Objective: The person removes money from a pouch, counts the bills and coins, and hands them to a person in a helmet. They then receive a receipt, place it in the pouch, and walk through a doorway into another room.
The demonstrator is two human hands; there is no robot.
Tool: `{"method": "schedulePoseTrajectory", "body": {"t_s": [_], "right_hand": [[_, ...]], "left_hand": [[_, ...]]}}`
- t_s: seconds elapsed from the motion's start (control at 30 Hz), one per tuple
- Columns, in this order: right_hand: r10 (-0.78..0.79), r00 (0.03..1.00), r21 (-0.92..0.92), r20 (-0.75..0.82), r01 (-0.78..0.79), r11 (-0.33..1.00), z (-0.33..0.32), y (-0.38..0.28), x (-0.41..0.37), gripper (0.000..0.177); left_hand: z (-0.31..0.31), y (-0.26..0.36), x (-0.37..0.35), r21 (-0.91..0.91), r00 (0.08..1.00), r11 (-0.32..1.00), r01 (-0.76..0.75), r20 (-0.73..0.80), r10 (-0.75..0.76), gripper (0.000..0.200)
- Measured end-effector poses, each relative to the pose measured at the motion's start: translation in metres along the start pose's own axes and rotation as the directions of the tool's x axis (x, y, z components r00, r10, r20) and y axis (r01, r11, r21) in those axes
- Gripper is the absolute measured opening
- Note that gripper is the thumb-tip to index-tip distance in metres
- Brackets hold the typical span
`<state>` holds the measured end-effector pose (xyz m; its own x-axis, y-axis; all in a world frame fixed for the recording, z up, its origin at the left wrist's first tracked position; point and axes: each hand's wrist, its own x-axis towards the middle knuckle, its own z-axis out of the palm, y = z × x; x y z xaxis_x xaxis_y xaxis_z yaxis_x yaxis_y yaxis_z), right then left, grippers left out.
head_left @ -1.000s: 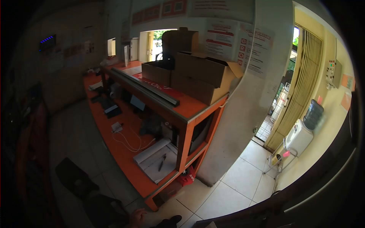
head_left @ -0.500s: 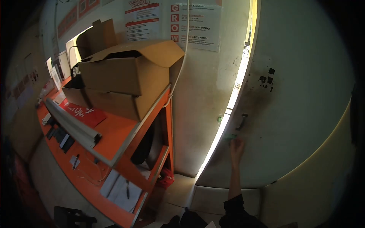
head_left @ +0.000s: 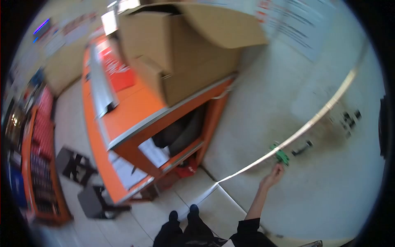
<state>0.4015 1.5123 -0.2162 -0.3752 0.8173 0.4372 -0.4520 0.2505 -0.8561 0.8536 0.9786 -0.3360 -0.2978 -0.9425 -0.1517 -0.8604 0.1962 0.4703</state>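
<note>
My right hand (head_left: pixel 272 177) reaches out to the pale door (head_left: pixel 312 197), with its fingers closed at a green latch (head_left: pixel 282 156) near the door's edge. The fingertips look pinched on the lower end of the latch; motion blur hides the exact grip. Just right of the latch, a dark door handle (head_left: pixel 302 148) is fixed to the door. A curved strip of light (head_left: pixel 317 119) marks the gap along the door edge. My left hand is out of view.
An orange table (head_left: pixel 135 117) stands to the left, bearing an open cardboard box (head_left: pixel 201 68), a red bag (head_left: pixel 122 78) and a metal channel (head_left: pixel 101 84). Dark stools (head_left: pixel 96 201) stand on the tiled floor (head_left: pixel 135 218) beside an orange shelf (head_left: pixel 59 193) of goods.
My view has swung and tilted, bringing the stools, shelf and my feet into sight. The light gap looks narrower and dimmer. My right hand stays at the green latch.
</note>
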Motion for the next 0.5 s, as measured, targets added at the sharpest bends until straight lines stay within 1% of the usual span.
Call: {"method": "schedulePoseTrajectory", "body": {"t_s": [0.03,0.07,0.1,0.13,0.17,0.2,0.23,0.27,0.3,0.33,0.37,0.4,0.43,0.47,0.5], "right_hand": [[-0.029,0.999,-0.009,0.036,0.029,1.000,-0.007,0.006,0.003,0.016],[-0.052,0.997,-0.069,0.061,0.057,0.996,-0.011,0.014,0.008,0.018],[-0.076,0.994,-0.073,0.074,0.081,0.994,-0.002,-0.007,0.005,0.015],[-0.147,0.975,-0.216,0.169,0.182,0.959,-0.008,0.001,0.012,0.016],[-0.207,0.938,-0.341,0.277,0.298,0.892,-0.012,0.007,0.020,0.016],[-0.188,0.924,-0.306,0.333,0.294,0.906,-0.001,-0.003,0.017,0.016],[-0.210,0.901,-0.293,0.380,0.333,0.896,-0.003,0.011,0.025,0.018],[-0.415,0.837,-0.209,0.357,0.504,0.838,0.024,-0.053,-0.002,0.007],[-0.600,0.735,-0.146,0.317,0.663,0.734,0.053,-0.120,-0.030,0.019],[-0.676,0.681,-0.087,0.283,0.720,0.689,0.066,-0.158,-0.065,0.018],[-0.688,0.660,-0.002,0.301,0.722,0.692,0.073,-0.172,-0.104,0.017],[-0.670,0.651,0.082,0.356,0.693,0.716,0.078,-0.183,-0.147,0.016],[-0.636,0.631,0.162,0.445,0.642,0.749,0.081,-0.192,-0.198,0.015],[-0.592,0.590,0.234,0.550,0.572,0.787,0.081,-0.197,-0.253,0.014],[-0.531,0.524,0.276,0.666,0.488,0.828,0.082,-0.198,-0.311,0.014]], "left_hand": [[-0.003,-0.025,-0.005,-0.010,0.999,0.999,0.037,0.012,-0.037,0.041],[-0.006,-0.048,-0.018,-0.015,0.996,0.996,0.084,0.012,-0.084,0.042],[-0.008,-0.066,-0.027,-0.019,0.992,0.992,0.124,0.019,-0.123,0.043],[-0.016,-0.072,-0.036,0.003,0.981,0.983,0.183,0.061,-0.183,0.050],[-0.026,-0.073,-0.045,0.030,0.965,0.971,0.239,0.102,-0.241,0.058],[-0.025,-0.089,-0.053,0.014,0.957,0.959,0.283,0.063,-0.284,0.057],[-0.024,-0.106,-0.062,-0.005,0.945,0.945,0.326,0.027,-0.326,0.056],[-0.033,-0.113,-0.065,-0.029,0.942,0.941,0.336,0.016,-0.336,0.057],[-0.041,-0.123,-0.074,-0.048,0.940,0.939,0.341,0.007,-0.341,0.058],[-0.043,-0.144,-0.085,-0.069,0.924,0.922,0.382,-0.001,-0.383,0.059],[-0.044,-0.167,-0.091,-0.087,0.913,0.910,0.405,-0.007,-0.407,0.060],[-0.047,-0.189,-0.092,-0.105,0.908,0.904,0.415,-0.009,-0.418,0.061],[-0.051,-0.212,-0.093,-0.120,0.895,0.889,0.442,-0.013,-0.447,0.061],[-0.052,-0.234,-0.093,-0.136,0.885,0.878,0.460,-0.012,-0.465,0.062],[-0.052,-0.256,-0.084,-0.144,0.879,0.870,0.472,-0.005,-0.477,0.062]]}}
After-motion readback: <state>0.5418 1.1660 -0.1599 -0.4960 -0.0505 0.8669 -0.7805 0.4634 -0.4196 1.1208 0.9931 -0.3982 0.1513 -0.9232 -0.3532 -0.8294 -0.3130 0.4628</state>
